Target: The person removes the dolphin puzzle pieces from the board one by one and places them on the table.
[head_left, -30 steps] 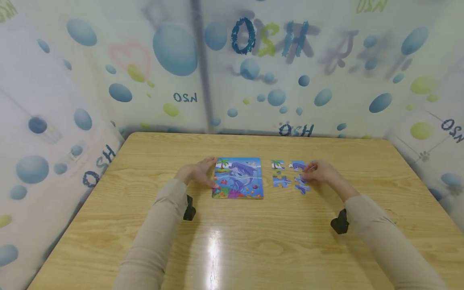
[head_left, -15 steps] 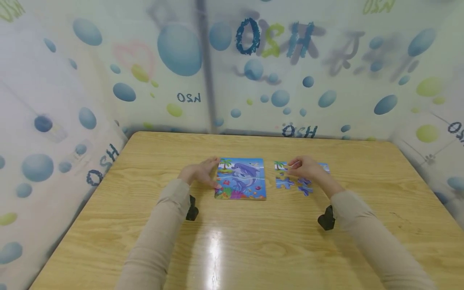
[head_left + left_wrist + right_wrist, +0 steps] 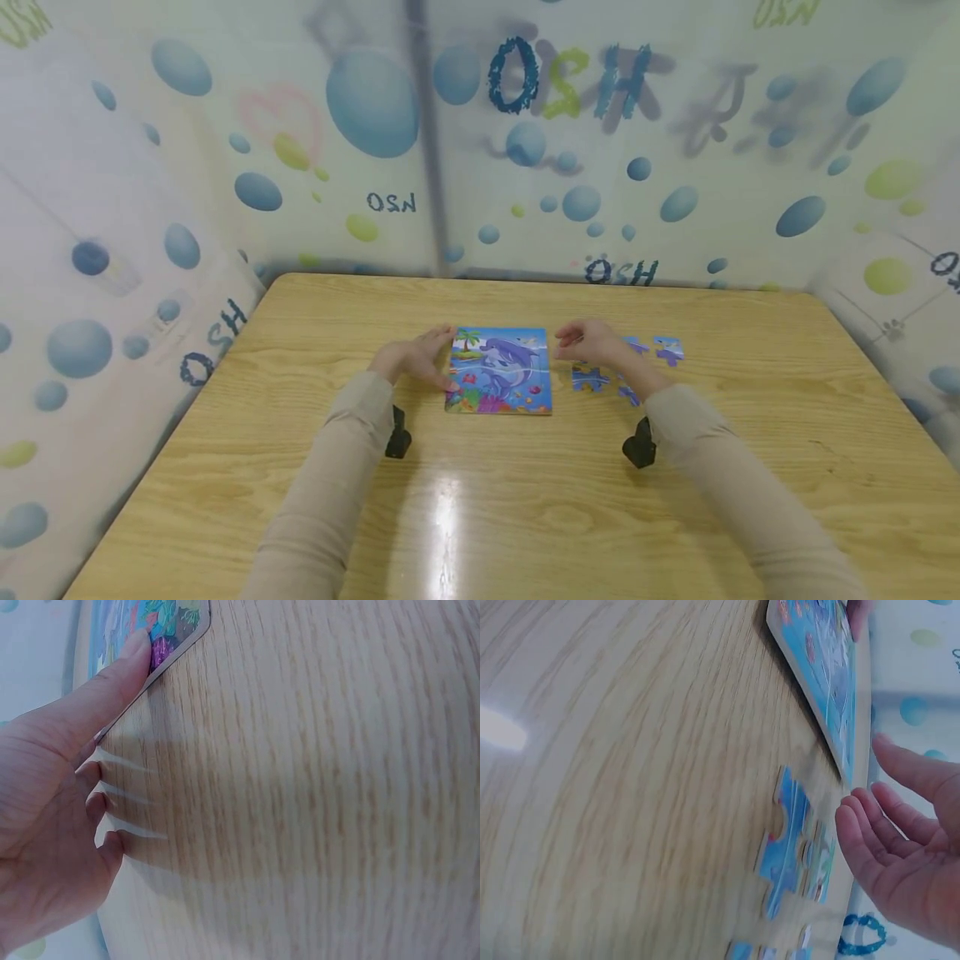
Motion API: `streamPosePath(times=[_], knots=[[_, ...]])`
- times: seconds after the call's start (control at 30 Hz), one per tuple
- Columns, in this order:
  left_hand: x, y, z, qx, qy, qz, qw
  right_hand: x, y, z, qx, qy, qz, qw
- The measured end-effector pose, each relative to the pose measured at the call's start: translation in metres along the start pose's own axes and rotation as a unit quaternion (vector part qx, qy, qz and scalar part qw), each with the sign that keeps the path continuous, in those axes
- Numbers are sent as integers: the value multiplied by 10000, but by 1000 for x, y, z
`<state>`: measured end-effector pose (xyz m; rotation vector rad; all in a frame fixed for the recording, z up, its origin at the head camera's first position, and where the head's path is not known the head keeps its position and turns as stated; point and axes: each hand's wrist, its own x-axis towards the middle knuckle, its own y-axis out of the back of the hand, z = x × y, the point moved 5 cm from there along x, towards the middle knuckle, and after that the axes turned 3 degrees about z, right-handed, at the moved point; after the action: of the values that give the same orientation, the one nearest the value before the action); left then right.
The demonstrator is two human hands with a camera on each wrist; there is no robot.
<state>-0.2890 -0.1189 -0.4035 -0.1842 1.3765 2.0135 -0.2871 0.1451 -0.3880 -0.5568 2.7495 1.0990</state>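
A square dolphin jigsaw board (image 3: 498,375) lies flat on the table, its picture facing up. Along its left side, my left hand (image 3: 414,360) rests with fingers at the edge. The left wrist view shows the thumb (image 3: 112,686) lying on the picture near a corner. Just right of the board, my right hand (image 3: 596,343) hovers with loosely bent fingers and holds nothing. Beneath and beside it lie loose jigsaw pieces: a blue one (image 3: 588,380), a dolphin piece (image 3: 636,344) and a corner piece (image 3: 669,349). A palm-tree piece (image 3: 822,862) is mostly hidden by the hand in the head view.
The wooden table (image 3: 510,517) reaches back to a curtain (image 3: 480,167) printed with bubbles and letters. Black wrist-worn devices hang by both sleeves, one at the left cuff (image 3: 399,433) and one at the right cuff (image 3: 640,444).
My right hand has moved left, from the dolphin pieces across the palm-tree piece to the gap beside the board, uncovering the corner piece. The left hand stays at the board's edge.
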Motion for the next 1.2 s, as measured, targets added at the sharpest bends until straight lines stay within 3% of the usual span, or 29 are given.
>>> streamPosePath(times=[0.47,0.7,1.2], knots=[[-4,-3,5,-56,88,77,9999,14,-29,-24,-614,455,-332,9965],[-4,-4,4,-158,133,31,9998,17,-44,-35,-1305,786,-475,9872],[-1,-2,1,-49,140,85,9999,24,-53,-37,-1380,434,-541,9880]])
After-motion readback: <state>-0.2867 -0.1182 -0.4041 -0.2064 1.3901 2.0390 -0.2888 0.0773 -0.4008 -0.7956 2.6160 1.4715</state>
